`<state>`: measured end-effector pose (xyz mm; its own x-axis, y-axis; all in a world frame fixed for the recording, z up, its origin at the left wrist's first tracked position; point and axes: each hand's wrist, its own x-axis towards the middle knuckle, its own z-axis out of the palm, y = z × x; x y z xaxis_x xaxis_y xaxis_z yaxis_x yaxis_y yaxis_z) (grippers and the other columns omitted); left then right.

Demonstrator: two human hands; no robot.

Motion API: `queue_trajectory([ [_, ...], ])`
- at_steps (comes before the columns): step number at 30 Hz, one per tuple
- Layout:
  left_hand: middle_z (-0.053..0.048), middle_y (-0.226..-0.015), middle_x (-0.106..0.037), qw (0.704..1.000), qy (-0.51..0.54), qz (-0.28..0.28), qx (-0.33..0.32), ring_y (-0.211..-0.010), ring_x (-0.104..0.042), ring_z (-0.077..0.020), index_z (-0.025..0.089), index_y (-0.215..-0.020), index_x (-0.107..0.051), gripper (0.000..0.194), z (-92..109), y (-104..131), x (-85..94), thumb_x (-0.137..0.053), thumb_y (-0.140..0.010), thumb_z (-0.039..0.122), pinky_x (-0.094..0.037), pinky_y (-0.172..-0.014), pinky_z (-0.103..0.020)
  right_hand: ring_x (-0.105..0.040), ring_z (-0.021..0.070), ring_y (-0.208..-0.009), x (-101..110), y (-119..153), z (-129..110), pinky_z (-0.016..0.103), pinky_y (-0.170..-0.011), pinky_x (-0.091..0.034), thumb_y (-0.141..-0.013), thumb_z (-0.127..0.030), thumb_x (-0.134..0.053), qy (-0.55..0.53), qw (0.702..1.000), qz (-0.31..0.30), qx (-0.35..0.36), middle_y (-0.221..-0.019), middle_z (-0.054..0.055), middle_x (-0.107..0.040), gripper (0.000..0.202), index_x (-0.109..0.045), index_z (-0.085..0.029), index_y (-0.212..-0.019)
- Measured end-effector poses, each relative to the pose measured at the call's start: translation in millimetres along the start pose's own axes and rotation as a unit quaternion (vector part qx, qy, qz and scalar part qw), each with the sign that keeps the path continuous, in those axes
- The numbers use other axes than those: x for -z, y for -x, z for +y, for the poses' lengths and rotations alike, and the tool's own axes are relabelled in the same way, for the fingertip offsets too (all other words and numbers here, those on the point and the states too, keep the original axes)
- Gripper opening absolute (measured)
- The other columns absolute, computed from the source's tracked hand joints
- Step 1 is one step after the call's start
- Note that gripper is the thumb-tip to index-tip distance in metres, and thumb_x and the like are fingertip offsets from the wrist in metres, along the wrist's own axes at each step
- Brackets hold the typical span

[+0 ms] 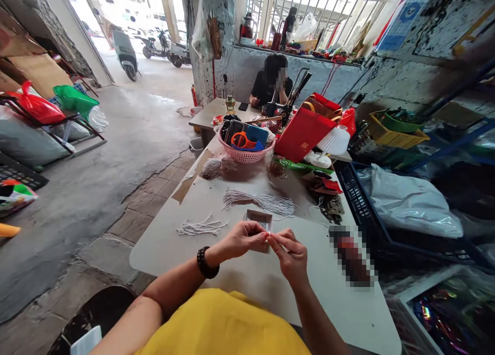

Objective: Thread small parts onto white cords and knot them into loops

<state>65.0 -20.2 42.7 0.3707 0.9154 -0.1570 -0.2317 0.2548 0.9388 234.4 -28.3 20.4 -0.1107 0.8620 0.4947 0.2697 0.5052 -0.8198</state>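
My left hand (249, 236) and my right hand (290, 252) meet fingertip to fingertip above the table, both closed in a pinch. A small white piece (269, 233) shows between the fingertips; it is too small to tell its kind. Just under and behind the hands is a small open box (266, 220), its contents partly hidden by my fingers. Beyond the box lies a long bundle of white cords (259, 201). A smaller bunch of white cords (201, 226) rests to the left of my left hand.
A pink basket (247, 154) of tools stands farther back on the table (170, 257), near a bundle of pale strings (217, 166). At the back right are a red bag (305, 131) and dark crates (363, 205). Another person (266, 82) sits at the far end.
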Motion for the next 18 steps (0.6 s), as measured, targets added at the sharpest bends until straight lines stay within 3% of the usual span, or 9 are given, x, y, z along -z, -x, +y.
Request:
queue_trajectory([
  [3, -0.004, -0.067, -0.068, 0.999, 0.031, -0.029, 0.028, -0.062, -0.058, -0.0133, 0.014, -0.073, -0.073, 0.046, 0.8, 1.2, 3.3, -0.082, -0.059, 0.057, -0.046, -0.065, -0.026, -0.053, 0.0169, -0.071, 1.3, 3.0, -10.0, 0.037, -0.073, -0.033, -0.088, -0.018, -0.061, 0.221, 0.963, 0.017, 0.154, -0.074, 0.001, -0.072, 0.02, -0.074, -0.027, -0.101],
  [7, 0.001, -0.052, -0.059, 0.997, -0.015, -0.017, 0.08, -0.047, -0.042, -0.0074, 0.013, -0.064, -0.072, 0.046, -2.4, -0.4, 11.6, -0.081, -0.059, 0.058, -0.031, -0.047, -0.022, -0.052, 0.0184, -0.076, 8.0, 3.7, -19.8, 0.038, -0.075, -0.028, -0.086, -0.008, -0.054, 0.389, 0.884, -0.054, 0.255, -0.074, 0.002, -0.071, 0.027, -0.071, -0.021, -0.102],
  [10, 0.004, -0.047, -0.052, 0.993, -0.011, -0.005, 0.114, -0.043, -0.03, -0.0043, 0.013, -0.057, -0.067, 0.051, -10.4, -3.6, 13.7, -0.082, -0.051, 0.062, -0.02, -0.042, -0.022, -0.052, 0.0194, -0.084, 12.4, 2.8, -20.8, 0.039, -0.08, -0.028, -0.082, -0.003, -0.05, 0.436, 0.838, -0.108, 0.311, -0.079, 0.004, -0.071, 0.03, -0.072, -0.019, -0.096],
  [14, 0.001, -0.054, -0.059, 0.995, -0.011, 0.001, 0.098, -0.045, -0.034, -0.0043, 0.012, -0.062, -0.068, 0.057, -19.3, -3.7, 9.6, -0.078, -0.053, 0.068, -0.022, -0.042, -0.021, -0.05, 0.0187, -0.091, 18.1, -0.3, -16.5, 0.039, -0.086, -0.028, -0.085, -0.007, -0.051, 0.464, 0.788, -0.126, 0.385, -0.089, 0.005, -0.07, 0.026, -0.072, -0.02, -0.09],
  [18, -0.002, -0.059, -0.065, 0.997, -0.049, 0.054, 0.017, -0.053, -0.048, -0.0089, 0.013, -0.068, -0.071, 0.054, -26.0, -2.5, 3.8, -0.073, -0.061, 0.067, -0.037, -0.051, -0.022, -0.05, 0.019, -0.091, 17.0, 0.2, -10.1, 0.039, -0.086, -0.028, -0.087, -0.009, -0.052, 0.478, 0.789, -0.096, 0.373, -0.089, 0.004, -0.069, 0.025, -0.073, -0.02, -0.094],
])
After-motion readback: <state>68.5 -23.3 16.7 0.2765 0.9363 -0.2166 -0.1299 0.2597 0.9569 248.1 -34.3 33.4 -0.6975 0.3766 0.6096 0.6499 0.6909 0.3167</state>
